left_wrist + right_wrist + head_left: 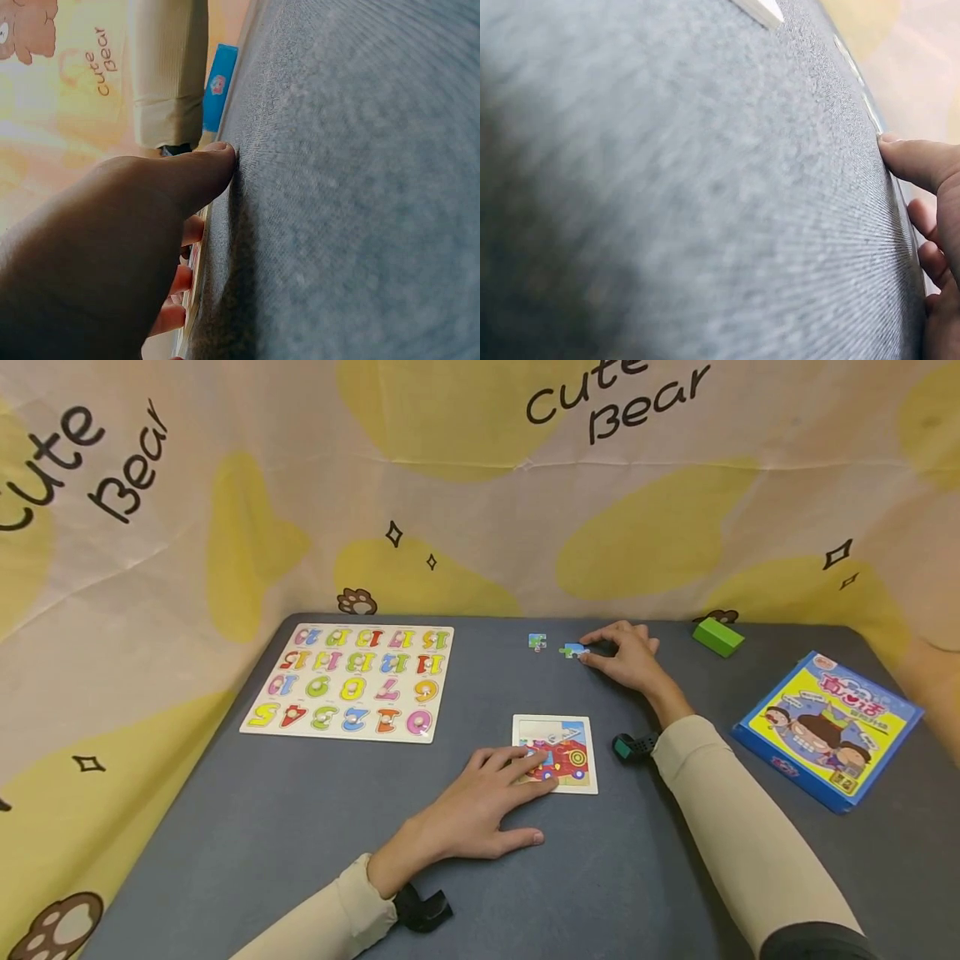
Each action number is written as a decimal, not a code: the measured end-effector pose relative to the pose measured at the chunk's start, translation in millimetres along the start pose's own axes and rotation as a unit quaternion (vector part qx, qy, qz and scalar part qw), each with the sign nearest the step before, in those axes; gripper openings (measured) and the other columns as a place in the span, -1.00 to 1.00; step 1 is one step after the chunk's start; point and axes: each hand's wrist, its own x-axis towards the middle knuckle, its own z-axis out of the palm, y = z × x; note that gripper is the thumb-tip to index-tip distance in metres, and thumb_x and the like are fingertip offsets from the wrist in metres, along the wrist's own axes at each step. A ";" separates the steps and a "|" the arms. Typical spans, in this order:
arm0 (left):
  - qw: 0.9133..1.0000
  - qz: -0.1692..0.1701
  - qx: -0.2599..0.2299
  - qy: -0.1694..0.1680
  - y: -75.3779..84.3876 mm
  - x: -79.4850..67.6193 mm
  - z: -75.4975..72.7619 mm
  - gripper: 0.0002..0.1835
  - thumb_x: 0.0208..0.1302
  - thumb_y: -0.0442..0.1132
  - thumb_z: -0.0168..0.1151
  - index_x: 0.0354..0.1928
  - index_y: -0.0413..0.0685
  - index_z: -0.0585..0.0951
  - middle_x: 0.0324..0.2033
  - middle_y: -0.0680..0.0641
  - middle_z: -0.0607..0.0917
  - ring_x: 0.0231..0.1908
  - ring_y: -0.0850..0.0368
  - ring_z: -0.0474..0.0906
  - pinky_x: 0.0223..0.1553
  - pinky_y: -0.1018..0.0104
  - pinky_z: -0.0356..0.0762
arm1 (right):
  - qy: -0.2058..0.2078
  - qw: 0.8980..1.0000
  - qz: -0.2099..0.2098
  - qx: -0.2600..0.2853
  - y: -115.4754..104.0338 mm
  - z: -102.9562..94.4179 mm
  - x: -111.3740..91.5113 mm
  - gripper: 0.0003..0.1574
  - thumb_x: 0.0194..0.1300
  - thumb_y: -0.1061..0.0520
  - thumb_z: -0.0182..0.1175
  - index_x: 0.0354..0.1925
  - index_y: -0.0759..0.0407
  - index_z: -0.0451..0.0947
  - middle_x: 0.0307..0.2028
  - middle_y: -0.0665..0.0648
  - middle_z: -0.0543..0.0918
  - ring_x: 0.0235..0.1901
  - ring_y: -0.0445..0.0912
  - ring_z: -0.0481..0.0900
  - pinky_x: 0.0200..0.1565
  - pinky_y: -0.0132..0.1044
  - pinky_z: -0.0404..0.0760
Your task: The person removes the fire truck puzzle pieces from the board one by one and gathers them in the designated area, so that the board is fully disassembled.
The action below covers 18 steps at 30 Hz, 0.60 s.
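Observation:
My left hand (487, 806) rests on a small framed jigsaw puzzle (582, 727), its fingers spread across the left part of a red vehicle picture. The thumb (217, 161) lies off the frame, low over the table. Toward the back of the table, my right hand (626, 656) pinches a blue and green jigsaw piece (574, 650) between thumb and index finger. A second jigsaw piece (537, 642), green and blue, lies just left of it. In the right wrist view the thumb (911, 157) shows at the table surface, with the other fingers curled behind it.
A number puzzle board (345, 685) with several coloured digits lies at the left. To the right are a green block (717, 637) and a blue and yellow box (828, 727). A printed cloth (450, 502) hangs behind the grey table (337, 827).

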 end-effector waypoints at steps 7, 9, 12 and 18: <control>1.000 -0.003 -0.003 -0.001 0.0 -0.2 0.6 -0.30 0.37 0.29 0.17 0.50 0.31 0.38 0.53 0.02 0.32 0.53 0.01 0.16 0.42 -0.06 0.16 | 0.010 1.000 0.021 0.004 0.1 1.6 4.9 -0.56 0.35 -0.02 0.36 0.13 0.10 0.68 0.09 0.28 0.50 0.08 0.23 0.19 0.08 0.21 -0.08; 1.000 -0.003 -0.003 -0.001 0.0 -0.1 0.7 -0.30 0.37 0.29 0.17 0.50 0.31 0.38 0.54 0.02 0.31 0.53 0.01 0.15 0.43 -0.05 0.16 | 0.012 1.000 0.028 0.004 0.4 2.3 6.4 -0.56 0.35 -0.02 0.35 0.14 0.10 0.68 0.08 0.28 0.51 0.08 0.23 0.19 0.08 0.21 -0.08; 1.000 -0.002 -0.005 0.000 0.3 0.0 0.7 -0.30 0.37 0.29 0.17 0.49 0.30 0.38 0.53 0.02 0.32 0.53 0.01 0.15 0.43 -0.06 0.15 | 0.014 0.999 0.035 0.003 0.3 3.2 8.0 -0.55 0.36 -0.03 0.35 0.15 0.09 0.68 0.06 0.28 0.52 0.06 0.23 0.19 0.08 0.21 -0.09; 1.000 0.000 -0.009 0.002 0.4 -0.2 0.6 -0.30 0.37 0.28 0.17 0.50 0.30 0.38 0.54 0.02 0.31 0.53 0.00 0.15 0.43 -0.06 0.15 | 0.019 0.999 0.046 0.000 -1.8 3.5 9.7 -0.54 0.36 -0.06 0.34 0.15 0.08 0.68 0.06 0.28 0.53 0.06 0.23 0.18 0.08 0.23 -0.10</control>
